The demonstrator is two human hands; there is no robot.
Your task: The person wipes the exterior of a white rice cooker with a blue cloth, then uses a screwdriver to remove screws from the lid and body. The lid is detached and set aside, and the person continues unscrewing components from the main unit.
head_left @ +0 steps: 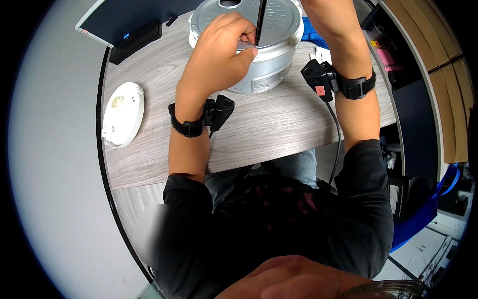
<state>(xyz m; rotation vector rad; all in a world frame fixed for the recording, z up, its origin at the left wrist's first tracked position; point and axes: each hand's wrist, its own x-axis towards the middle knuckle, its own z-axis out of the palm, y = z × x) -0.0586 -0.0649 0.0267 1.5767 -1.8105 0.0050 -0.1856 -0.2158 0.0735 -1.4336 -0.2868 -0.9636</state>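
A round silver appliance body (274,78), like a rice cooker without its lid, stands at the far side of the table. Its metal top panel (276,25) has a round hole. My left hand (224,52) is closed at its near rim, with thumb and forefinger at the lower end of a dark, slim shaft, seemingly a screwdriver (260,22). The shaft stands nearly upright; its upper end is cut off by the picture's top edge. My right forearm (343,30) reaches past the body's right side, and the hand lies beyond the top edge, so its hold is hidden.
A white round cover (124,114) lies at the table's left edge. Behind it stand a monitor (134,22) and a black box (137,44). Blue cloth (312,34) lies right of the appliance. Shelves with cardboard boxes (450,92) border the right. Cabled wrist devices (318,79) are strapped to both arms.
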